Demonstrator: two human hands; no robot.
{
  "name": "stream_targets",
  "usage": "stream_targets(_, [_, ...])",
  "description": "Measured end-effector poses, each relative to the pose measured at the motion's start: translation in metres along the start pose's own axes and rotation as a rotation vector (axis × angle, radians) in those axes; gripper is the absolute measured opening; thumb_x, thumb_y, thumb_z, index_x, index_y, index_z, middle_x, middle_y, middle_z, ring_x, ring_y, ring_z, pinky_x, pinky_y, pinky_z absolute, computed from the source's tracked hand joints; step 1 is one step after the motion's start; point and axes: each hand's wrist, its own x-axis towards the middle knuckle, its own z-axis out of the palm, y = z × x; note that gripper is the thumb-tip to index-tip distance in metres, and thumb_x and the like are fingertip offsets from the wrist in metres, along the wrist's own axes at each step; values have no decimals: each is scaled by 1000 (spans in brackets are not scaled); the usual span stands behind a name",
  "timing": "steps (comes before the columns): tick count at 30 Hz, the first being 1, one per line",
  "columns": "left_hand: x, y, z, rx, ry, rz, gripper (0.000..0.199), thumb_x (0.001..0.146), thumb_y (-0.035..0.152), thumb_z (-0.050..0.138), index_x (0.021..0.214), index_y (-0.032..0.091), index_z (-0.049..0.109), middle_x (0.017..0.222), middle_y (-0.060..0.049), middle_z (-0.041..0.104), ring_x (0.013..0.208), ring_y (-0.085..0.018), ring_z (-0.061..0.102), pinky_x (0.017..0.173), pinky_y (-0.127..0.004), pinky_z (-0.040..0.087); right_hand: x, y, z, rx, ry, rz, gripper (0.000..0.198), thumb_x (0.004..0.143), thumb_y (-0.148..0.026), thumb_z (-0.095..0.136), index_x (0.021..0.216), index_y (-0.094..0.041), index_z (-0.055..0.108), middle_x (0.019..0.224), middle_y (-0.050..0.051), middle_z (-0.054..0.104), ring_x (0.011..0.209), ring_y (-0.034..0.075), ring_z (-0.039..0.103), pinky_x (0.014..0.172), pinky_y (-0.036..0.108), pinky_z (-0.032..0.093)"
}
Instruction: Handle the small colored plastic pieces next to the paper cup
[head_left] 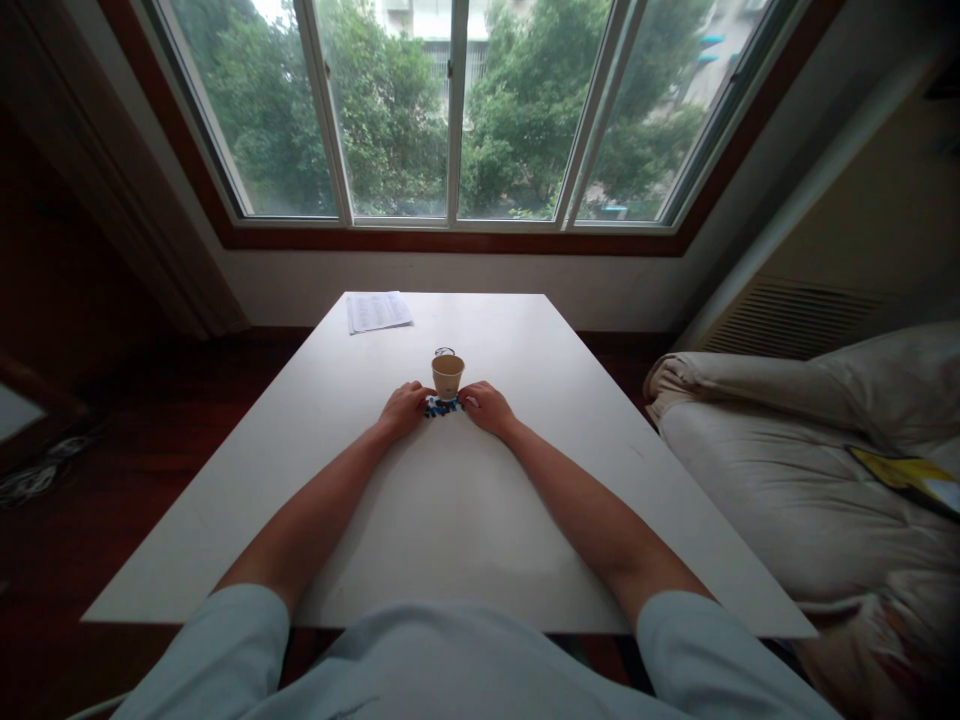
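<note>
A light brown paper cup [448, 380] stands upright near the middle of the white table [450, 520]. Small blue and dark pieces [444, 407], too tiny to name, lie scattered at its near side. My left hand [407, 408] rests on the tabletop left of the cup, its fingers bent together at the edge of the pieces. On the other side, my right hand [486, 407] mirrors it, thumb and fingers curled close beside cup and pieces. What either set of fingertips holds, if anything, is too small to make out.
Printed sheets of paper [379, 312] lie at the table's far left corner. Behind the cup is a thin dark loop [445, 351]. A beige sofa [757, 470] with a yellow item [911, 472] stands to the right. A window [450, 110] is beyond the table.
</note>
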Motion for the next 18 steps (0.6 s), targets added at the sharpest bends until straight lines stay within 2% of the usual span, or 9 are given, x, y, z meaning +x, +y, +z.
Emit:
stream_targets(9, [1, 10, -6, -203, 71, -40, 21, 87, 17, 56, 101, 22, 71, 91, -4, 65, 77, -14, 59, 73, -27, 49, 0, -3, -2, -16, 2, -24, 18, 88, -16, 56, 94, -21, 72, 96, 4, 70, 98, 18, 56, 89, 31, 45])
stream_targets(18, [8, 15, -11, -484, 309, -98, 14, 89, 18, 55, 90, 18, 68, 95, -5, 63, 76, -12, 64, 70, -25, 52, 0, -1, 0, -12, 23, -38, 16, 88, -17, 57, 93, -22, 71, 94, 4, 69, 95, 18, 56, 86, 31, 45])
